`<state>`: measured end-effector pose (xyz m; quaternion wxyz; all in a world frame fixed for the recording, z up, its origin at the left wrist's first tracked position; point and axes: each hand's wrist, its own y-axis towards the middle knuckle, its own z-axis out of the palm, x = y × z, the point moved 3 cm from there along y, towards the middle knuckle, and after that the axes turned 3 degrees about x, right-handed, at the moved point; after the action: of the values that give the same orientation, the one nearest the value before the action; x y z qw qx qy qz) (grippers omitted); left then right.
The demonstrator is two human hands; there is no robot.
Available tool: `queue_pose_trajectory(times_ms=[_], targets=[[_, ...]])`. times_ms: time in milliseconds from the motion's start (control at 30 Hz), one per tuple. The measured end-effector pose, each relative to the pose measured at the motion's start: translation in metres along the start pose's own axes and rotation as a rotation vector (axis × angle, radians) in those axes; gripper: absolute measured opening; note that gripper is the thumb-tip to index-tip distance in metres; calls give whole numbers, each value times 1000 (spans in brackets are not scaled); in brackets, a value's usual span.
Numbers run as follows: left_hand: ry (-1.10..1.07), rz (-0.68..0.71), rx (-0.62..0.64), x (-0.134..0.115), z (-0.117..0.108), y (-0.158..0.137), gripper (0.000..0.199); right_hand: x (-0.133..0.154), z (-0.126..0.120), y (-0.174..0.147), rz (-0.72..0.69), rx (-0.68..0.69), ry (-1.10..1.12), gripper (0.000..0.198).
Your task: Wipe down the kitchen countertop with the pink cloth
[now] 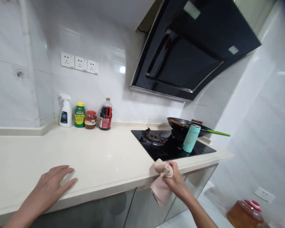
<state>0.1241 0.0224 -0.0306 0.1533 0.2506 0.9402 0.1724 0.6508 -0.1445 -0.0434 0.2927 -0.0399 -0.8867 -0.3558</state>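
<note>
The left hand (53, 183) lay flat and open, fingers spread, on the near edge of the cream stone countertop (97, 158), holding nothing. The right hand (174, 177) was closed around a crumpled pale pink cloth (161, 185) at the near right edge of the countertop, just in front of the black glass gas hob (156, 148) (part of the cloth hung below the edge). A teal cylindrical flask (191, 138) stood on the hob's right side, near a dark wok (184, 124). Far left, against the wall, stood a white spray bottle (66, 111), a green jar (80, 115), a red-lidded jar (90, 119) and a dark sauce bottle (105, 114).
</note>
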Motion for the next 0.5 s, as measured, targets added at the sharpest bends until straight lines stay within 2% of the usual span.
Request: queue_pose_trajectory(times_ms=[100, 200, 267, 333, 400, 433, 500], targets=[[-22, -14, -16, 0, -1, 0, 55, -9, -41, 35, 171, -59, 148, 61], [-30, -20, -32, -1, -3, 0, 56, -27, -70, 83, 212, 64, 184, 60], [-32, -21, -35, -1, -3, 0, 55, -46, -78, 112, 246, 81, 140, 63], [-32, -31, -22, 0, -3, 0, 55, -67, -78, 132, 312, -15, 17, 70], [-33, -38, -8, 1, -2, 0, 56, -84, -70, 138, 350, -122, -146, 74], [-33, -36, -11, 2, -1, 0, 56, -91, -63, 135, 342, -143, -226, 71], [-31, -19, -37, 4, 2, 0, 56, -98, -46, 125, 274, -93, -363, 54]])
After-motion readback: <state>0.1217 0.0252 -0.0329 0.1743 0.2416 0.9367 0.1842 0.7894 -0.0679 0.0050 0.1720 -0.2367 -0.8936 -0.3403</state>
